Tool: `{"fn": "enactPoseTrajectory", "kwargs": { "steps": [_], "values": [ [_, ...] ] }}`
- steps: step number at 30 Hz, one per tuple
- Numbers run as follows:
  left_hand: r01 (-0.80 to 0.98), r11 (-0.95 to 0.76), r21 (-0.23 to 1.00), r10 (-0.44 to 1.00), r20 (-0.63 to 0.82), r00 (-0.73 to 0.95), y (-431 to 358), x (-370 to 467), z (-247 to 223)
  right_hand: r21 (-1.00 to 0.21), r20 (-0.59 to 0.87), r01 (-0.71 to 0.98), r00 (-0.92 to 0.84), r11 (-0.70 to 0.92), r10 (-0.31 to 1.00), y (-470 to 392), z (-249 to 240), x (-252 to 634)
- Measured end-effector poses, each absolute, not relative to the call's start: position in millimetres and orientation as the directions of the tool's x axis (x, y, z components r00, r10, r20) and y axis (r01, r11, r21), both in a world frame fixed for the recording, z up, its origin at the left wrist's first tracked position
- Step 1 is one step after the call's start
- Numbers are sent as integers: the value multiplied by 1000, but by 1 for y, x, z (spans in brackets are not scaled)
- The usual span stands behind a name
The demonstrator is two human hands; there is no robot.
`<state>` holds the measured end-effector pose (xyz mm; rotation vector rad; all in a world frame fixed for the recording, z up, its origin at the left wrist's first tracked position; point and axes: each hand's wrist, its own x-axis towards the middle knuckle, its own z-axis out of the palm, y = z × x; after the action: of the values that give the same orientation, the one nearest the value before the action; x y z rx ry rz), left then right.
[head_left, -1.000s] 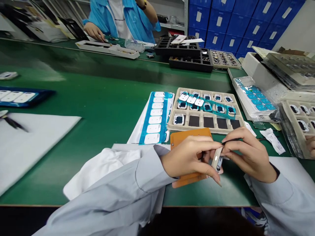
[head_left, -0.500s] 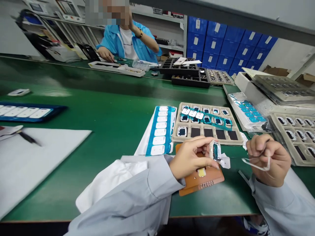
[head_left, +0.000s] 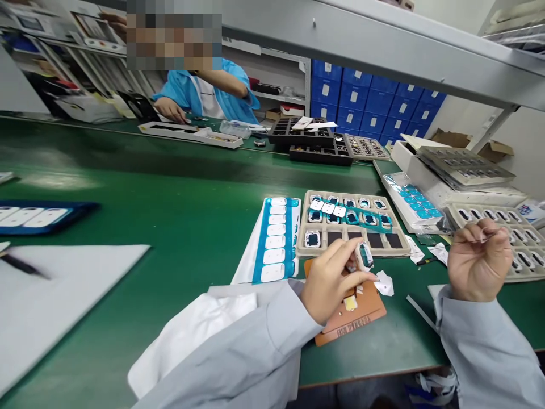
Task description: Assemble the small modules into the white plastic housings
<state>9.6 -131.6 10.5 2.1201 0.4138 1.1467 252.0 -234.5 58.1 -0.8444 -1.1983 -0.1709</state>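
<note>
Straight into the head view: holding a small white-framed part (head_left: 365, 257) in the left hand (head_left: 326, 278), pinched between thumb and fingers, tilted up over the far end of an orange pad (head_left: 370, 309). Across to the right, well apart: lifting the right hand (head_left: 480, 264) clear of the bench, thumb and fingertips closed narrowly on a thin clear piece (head_left: 485, 233), too faint to trace in full.

Back to the pad: carrying a yellow square (head_left: 351, 303) on top and dark lettering along the near edge, with a white scrap (head_left: 384, 284) lying just beside, at the right edge. Right behind the left hand: on to a beige tray (head_left: 400, 241), loaded with more framed parts in the two far rows, and just one in the near row, at the left. Beside that tray, on the left: blue sheet (head_left: 258, 267), lined with white rounded labels. Closer in, near the left forearm: white cloth (head_left: 191, 335), crumpled. Across the bench: person in a blue jacket (head_left: 176, 88), seated behind a long white box (head_left: 191, 135).
</note>
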Motion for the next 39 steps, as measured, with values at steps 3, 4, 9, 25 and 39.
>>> {"fn": "enactPoseTrajectory", "kwargs": {
  "steps": [3,4,9,25,39],
  "values": [
    [-54,-783,619,488,666,564,-133,9,8,-472,878,571,372,671,301,-236,66,265],
    [-59,-790,610,478,674,564,-133,8,7,-464,884,585,360,666,299,-237,68,270],
    [-84,-740,667,524,651,549,-131,7,9,-372,928,661,260,652,266,-246,78,291],
    [-179,-589,788,580,567,585,-122,9,7,-276,257,916,-222,292,941,-244,-12,232],
    [-342,178,923,731,109,673,-116,18,12,-123,130,971,-187,203,974,-262,19,221]
  ]
}}
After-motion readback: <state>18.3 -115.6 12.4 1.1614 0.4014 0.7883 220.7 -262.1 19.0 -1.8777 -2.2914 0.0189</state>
